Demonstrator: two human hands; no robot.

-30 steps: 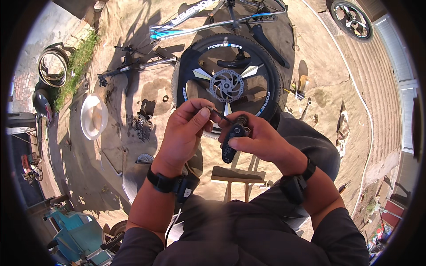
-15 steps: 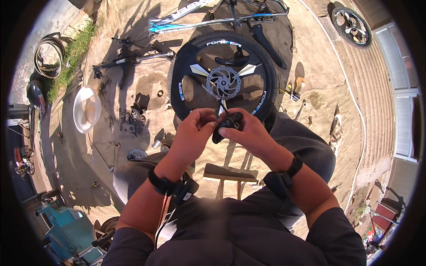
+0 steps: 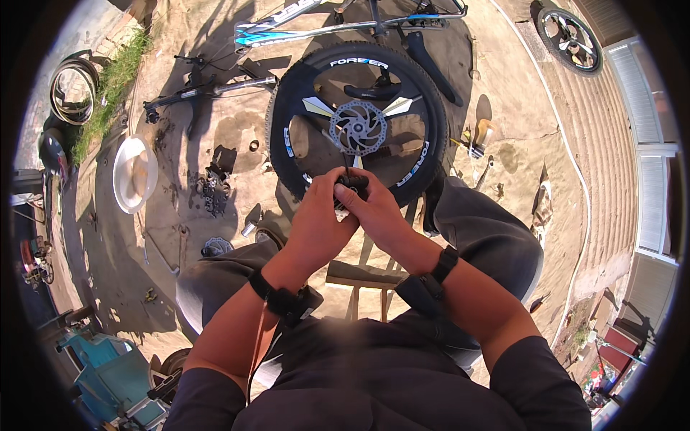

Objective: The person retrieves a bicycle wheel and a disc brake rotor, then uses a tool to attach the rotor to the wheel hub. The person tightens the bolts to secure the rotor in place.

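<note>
Close together, both my hands hold a small black bike part (image 3: 353, 182) with a thin dark stem or cable rising from it. My left hand (image 3: 320, 219) is closed around its left side. On the right, my right hand (image 3: 379, 215) grips it with the thumb across the front. Fingers cover most of the part, so its exact kind is hidden. Just beyond my hands lies a bike wheel (image 3: 429, 144) with a black tyre and broad spokes. A silver brake disc (image 3: 374, 129) sits at its hub. The near edge of the wheel is partly behind my hands.
A blue and white bike frame (image 3: 309, 37) lies past the wheel. To the left are a fork (image 3: 205, 92), a white basin (image 3: 121, 176), a chain heap (image 3: 213, 190) and a wrench (image 3: 182, 248). Another wheel (image 3: 557, 39) lies far right. Wooden slats (image 3: 363, 274) show between my legs.
My hands have drawn together, and my fingers now cover more of the black part. My right hand has shifted left, with its thumb across the part. The view has shifted slightly.
</note>
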